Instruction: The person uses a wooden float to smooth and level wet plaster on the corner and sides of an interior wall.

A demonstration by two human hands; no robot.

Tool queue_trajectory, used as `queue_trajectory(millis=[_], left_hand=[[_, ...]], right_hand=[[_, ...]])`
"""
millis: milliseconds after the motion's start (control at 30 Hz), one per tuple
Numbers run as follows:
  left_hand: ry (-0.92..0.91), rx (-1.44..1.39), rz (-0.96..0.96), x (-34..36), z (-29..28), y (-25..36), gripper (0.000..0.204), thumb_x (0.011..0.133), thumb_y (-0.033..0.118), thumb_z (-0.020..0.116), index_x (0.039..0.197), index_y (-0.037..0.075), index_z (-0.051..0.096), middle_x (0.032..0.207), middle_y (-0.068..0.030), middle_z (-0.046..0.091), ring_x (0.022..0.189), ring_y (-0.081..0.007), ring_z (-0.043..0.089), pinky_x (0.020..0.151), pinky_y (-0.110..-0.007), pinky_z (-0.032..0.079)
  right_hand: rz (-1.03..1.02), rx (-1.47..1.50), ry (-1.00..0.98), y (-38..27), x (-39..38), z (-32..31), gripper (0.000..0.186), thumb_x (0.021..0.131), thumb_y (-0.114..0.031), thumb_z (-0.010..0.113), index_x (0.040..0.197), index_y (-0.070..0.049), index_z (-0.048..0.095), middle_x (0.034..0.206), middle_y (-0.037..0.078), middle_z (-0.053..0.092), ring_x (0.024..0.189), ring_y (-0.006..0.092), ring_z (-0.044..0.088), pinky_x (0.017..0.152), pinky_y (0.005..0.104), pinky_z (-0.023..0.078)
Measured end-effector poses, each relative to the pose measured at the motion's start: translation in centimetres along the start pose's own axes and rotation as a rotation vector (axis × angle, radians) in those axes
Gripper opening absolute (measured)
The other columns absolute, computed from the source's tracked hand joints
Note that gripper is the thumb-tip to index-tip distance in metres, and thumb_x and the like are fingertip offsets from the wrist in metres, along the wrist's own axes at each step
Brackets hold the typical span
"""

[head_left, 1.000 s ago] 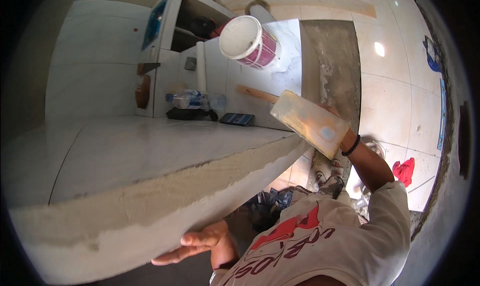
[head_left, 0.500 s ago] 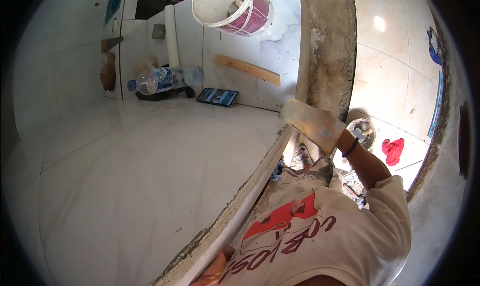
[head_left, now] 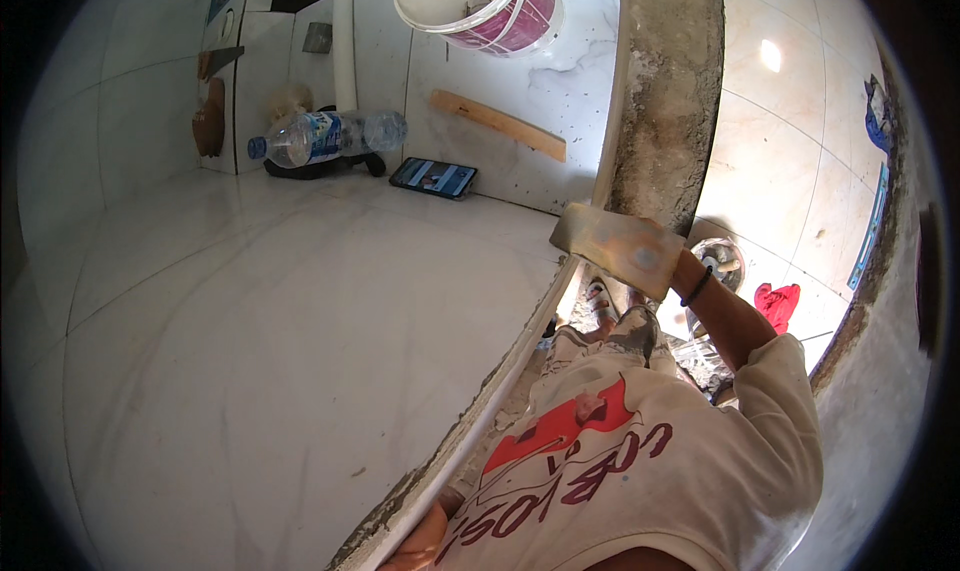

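Observation:
My right hand (head_left: 672, 261) grips a rectangular, stained plastering float (head_left: 610, 246), its fingers mostly hidden behind the plate, which lies over the far end of a mortar-coated edge (head_left: 465, 416). This edge borders the white tiled counter (head_left: 250, 341) and runs diagonally toward me. Low in the view, my left hand (head_left: 425, 536) rests against the outer side of that edge, its fingers partly hidden by the edge and my shirt.
At the back are a bucket (head_left: 505, 21), wooden strip (head_left: 495, 123), phone (head_left: 433, 176), plastic bottle (head_left: 310, 139) and white pipe (head_left: 343, 51). Right lie a bare concrete strip (head_left: 665, 101), a container with tools (head_left: 715, 261) and red cloth (head_left: 778, 301) on the tiled floor.
The view has swung down over the counter top. The float has moved lower onto the edge's far end and the wooden strip shows fully. My left hand is now more hidden.

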State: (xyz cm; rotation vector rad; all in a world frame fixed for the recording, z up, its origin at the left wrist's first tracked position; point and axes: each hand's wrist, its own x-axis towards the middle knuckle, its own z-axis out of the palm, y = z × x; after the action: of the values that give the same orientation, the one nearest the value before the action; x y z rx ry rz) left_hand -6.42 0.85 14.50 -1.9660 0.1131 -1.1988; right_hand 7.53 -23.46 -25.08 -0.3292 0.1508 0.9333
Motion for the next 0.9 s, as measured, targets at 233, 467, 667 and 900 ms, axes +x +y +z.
queue_trajectory(millis=[233, 467, 667, 900], left_hand=[[-0.018, 0.019, 0.013, 0.5, -0.3, -0.3, 0.067, 0.105, 0.044, 0.037, 0.160, 0.013, 0.014, 0.161, -0.0280, 0.009, 0.146, -0.0512, 0.017, 0.112, -0.061, 0.038], [-0.031, 0.059, 0.025, 0.4, -1.1, -0.5, 0.067, 0.105, 0.045, 0.036, 0.160, 0.014, 0.014, 0.161, -0.0284, 0.008, 0.146, -0.0526, 0.016, 0.111, -0.062, 0.038], [-0.030, 0.094, 0.052, 1.2, -1.2, -0.6, 0.066, 0.105, 0.045, 0.036, 0.160, 0.015, 0.014, 0.161, -0.0287, 0.007, 0.146, -0.0537, 0.015, 0.111, -0.063, 0.038], [-0.011, 0.148, 0.038, 1.0, -1.2, -0.7, 0.066, 0.105, 0.046, 0.035, 0.160, 0.017, 0.014, 0.161, -0.0291, 0.006, 0.146, -0.0550, 0.014, 0.111, -0.064, 0.039]], right_hand=[[0.030, 0.205, -0.012, 0.9, -2.5, 1.7, 0.035, 0.101, -0.014, 0.052, 0.132, 0.002, 0.056, 0.123, 0.014, 0.067, 0.105, 0.0232, 0.068, 0.093, 0.0372, 0.057], [0.040, 0.150, 0.021, 0.8, -4.3, 3.8, 0.041, 0.100, -0.015, 0.054, 0.138, 0.000, 0.049, 0.129, 0.012, 0.062, 0.109, 0.0196, 0.065, 0.090, 0.0344, 0.058], [-0.037, 0.007, 0.033, 1.1, -5.1, 5.8, 0.046, 0.100, -0.016, 0.055, 0.142, -0.002, 0.044, 0.134, 0.012, 0.058, 0.115, 0.0190, 0.062, 0.093, 0.0344, 0.056], [-0.023, 0.143, -0.072, -2.1, -6.6, 13.6, 0.054, 0.097, -0.017, 0.062, 0.145, -0.004, 0.041, 0.138, 0.013, 0.055, 0.126, 0.0233, 0.055, 0.105, 0.0407, 0.049]])
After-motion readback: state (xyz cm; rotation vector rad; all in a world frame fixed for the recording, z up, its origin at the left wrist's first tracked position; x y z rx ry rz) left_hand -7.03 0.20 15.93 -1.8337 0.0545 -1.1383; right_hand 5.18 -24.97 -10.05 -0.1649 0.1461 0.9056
